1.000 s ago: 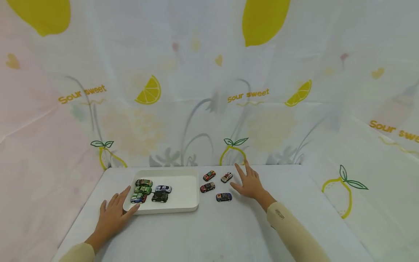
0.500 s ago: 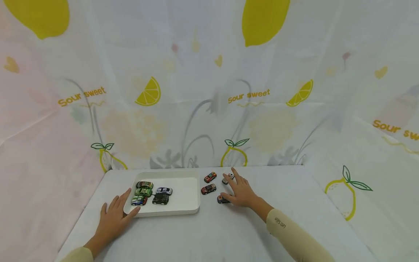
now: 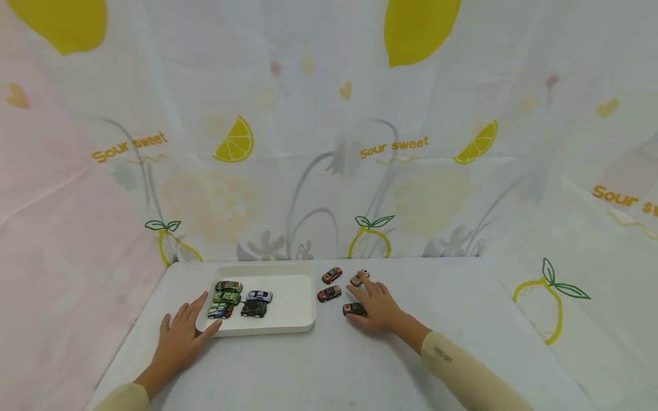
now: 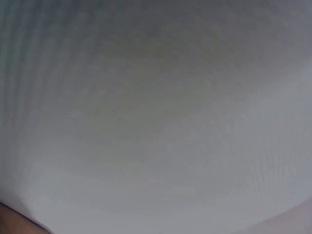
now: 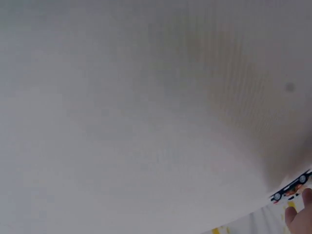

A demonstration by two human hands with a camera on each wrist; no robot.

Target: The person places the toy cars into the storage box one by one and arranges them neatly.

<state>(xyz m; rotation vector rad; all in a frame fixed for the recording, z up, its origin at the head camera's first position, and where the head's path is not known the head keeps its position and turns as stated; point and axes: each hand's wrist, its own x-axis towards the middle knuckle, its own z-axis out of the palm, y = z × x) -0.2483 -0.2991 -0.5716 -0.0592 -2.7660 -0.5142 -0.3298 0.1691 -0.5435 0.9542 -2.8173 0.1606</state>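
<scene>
In the head view my right hand (image 3: 377, 308) reaches over a dark toy car (image 3: 353, 309) on the white cloth. Its thumb lies along the car's near side, and the other fingers stay spread beyond the far side. Part of that car is hidden by the hand. At the right wrist view's lower right corner, fingertips (image 5: 297, 219) show close to a toy car (image 5: 292, 187). My left hand (image 3: 180, 334) rests with spread fingers at the left end of a white tray (image 3: 288, 329), thumb at its front rim.
Several toy cars, among them a green one (image 3: 227, 297) and a white one (image 3: 259, 295), sit in the tray's left half. Right of the tray are a red car (image 3: 332, 274), a dark red car (image 3: 329, 293) and a white car (image 3: 360, 277). A lemon-print cloth (image 3: 303, 188) hangs behind.
My right hand has moved left and down from beside the loose cars to the dark one, its thumb now beside it. My left hand stays at the tray.
</scene>
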